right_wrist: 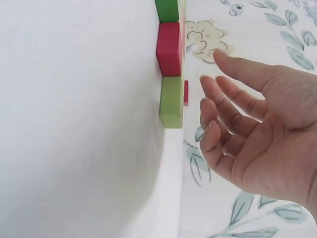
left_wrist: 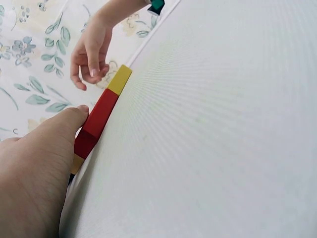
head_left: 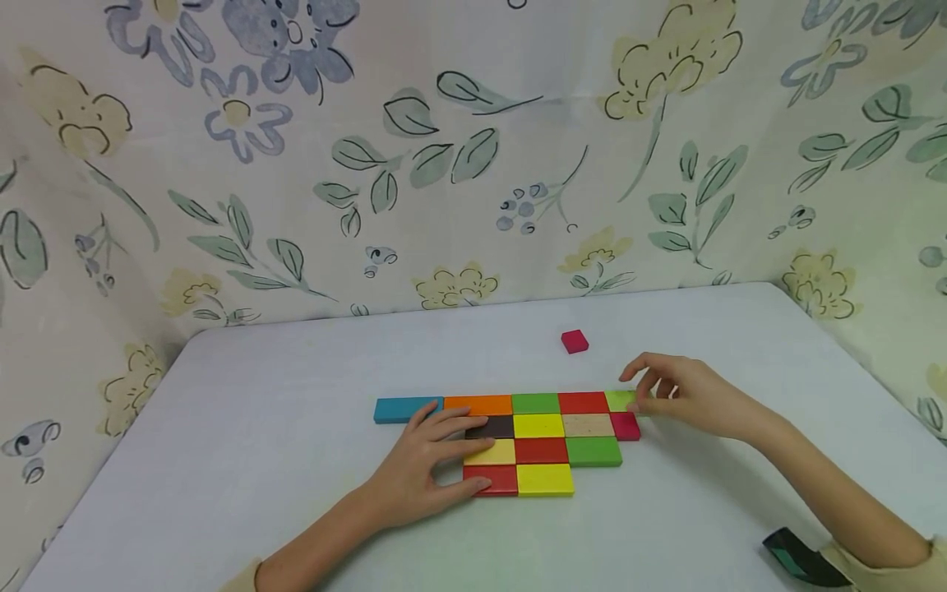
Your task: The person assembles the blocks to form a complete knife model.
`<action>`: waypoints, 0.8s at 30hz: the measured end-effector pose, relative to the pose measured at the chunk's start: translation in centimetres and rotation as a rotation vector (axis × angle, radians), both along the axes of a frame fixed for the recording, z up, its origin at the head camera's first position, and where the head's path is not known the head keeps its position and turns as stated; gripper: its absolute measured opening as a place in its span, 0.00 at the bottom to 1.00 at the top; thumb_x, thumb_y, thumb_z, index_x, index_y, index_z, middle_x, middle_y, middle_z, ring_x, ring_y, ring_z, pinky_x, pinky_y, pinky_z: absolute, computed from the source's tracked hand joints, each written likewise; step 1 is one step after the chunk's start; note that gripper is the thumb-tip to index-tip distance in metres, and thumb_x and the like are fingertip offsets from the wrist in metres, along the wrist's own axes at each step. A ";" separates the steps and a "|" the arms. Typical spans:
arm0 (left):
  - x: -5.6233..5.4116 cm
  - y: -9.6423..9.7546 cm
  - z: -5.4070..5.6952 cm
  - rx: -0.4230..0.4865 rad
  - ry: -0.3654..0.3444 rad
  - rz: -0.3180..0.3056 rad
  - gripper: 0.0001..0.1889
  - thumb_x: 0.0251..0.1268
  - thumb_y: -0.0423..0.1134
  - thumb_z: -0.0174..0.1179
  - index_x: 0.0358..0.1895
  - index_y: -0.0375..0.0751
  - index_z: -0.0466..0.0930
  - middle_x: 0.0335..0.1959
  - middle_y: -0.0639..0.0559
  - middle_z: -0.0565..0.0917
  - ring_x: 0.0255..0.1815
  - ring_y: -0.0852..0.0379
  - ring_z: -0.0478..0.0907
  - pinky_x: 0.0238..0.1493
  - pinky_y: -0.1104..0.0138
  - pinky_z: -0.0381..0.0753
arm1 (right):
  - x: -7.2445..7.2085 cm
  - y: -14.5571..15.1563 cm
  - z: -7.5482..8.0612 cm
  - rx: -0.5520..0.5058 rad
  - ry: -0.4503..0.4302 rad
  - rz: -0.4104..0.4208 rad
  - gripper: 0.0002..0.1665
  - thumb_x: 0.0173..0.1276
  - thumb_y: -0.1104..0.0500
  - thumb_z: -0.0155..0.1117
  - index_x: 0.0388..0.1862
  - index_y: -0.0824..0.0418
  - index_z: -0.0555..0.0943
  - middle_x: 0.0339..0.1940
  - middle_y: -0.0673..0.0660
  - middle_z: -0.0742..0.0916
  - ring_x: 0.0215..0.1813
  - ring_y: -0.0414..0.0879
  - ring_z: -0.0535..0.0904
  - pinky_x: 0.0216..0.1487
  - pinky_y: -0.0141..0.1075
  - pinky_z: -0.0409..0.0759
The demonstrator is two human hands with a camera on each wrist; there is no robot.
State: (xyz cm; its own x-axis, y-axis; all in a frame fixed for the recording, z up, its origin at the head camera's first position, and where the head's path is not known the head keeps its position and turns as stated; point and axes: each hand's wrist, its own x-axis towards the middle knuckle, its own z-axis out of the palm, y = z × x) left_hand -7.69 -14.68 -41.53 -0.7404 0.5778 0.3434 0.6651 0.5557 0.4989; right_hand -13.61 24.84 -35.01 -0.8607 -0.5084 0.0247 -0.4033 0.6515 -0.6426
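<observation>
Flat coloured wooden blocks lie side by side in stepped rows on the white table. My left hand (head_left: 418, 469) rests over their left end, fingers spread across the black block (head_left: 497, 427) and the light yellow block (head_left: 505, 452). Its thumb touches the front red block (head_left: 505, 485), beside a yellow block (head_left: 545, 481). At the right end, my right hand (head_left: 684, 396) hovers by the light green block (head_left: 617, 400), fingers loosely bent with nothing held; the right wrist view shows its palm (right_wrist: 277, 134) bare. A small crimson block (head_left: 625, 427) adjoins the light green one.
A loose crimson block (head_left: 575, 341) lies apart, behind the rows. The back row begins with a blue block (head_left: 403, 410) and an orange block (head_left: 488, 404). Floral fabric (head_left: 459, 189) hangs behind and beside the table (head_left: 244, 411). A dark strap (head_left: 802, 559) shows by the right sleeve.
</observation>
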 end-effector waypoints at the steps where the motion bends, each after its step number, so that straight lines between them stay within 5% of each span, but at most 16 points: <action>1: 0.0 0.0 0.0 0.001 0.002 -0.002 0.24 0.65 0.54 0.74 0.64 0.57 0.87 0.71 0.59 0.81 0.76 0.49 0.72 0.78 0.31 0.56 | -0.3 -0.1 0.2 0.002 0.002 -0.001 0.20 0.67 0.60 0.77 0.56 0.62 0.82 0.38 0.47 0.87 0.34 0.40 0.78 0.34 0.31 0.80; 12: 0.1 0.0 0.0 0.006 0.009 -0.008 0.24 0.66 0.54 0.73 0.64 0.57 0.87 0.71 0.60 0.81 0.75 0.49 0.72 0.77 0.31 0.57 | -3.8 -1.7 1.2 0.001 0.028 -0.018 0.21 0.68 0.61 0.76 0.56 0.67 0.83 0.42 0.54 0.88 0.40 0.45 0.81 0.38 0.30 0.83; 24: 0.0 -0.1 -0.1 0.016 0.033 -0.015 0.24 0.66 0.54 0.73 0.64 0.56 0.88 0.70 0.59 0.81 0.75 0.49 0.73 0.77 0.30 0.58 | -7.8 -3.6 1.1 0.022 -0.027 -0.044 0.23 0.72 0.61 0.72 0.62 0.69 0.82 0.57 0.68 0.86 0.47 0.53 0.83 0.44 0.34 0.83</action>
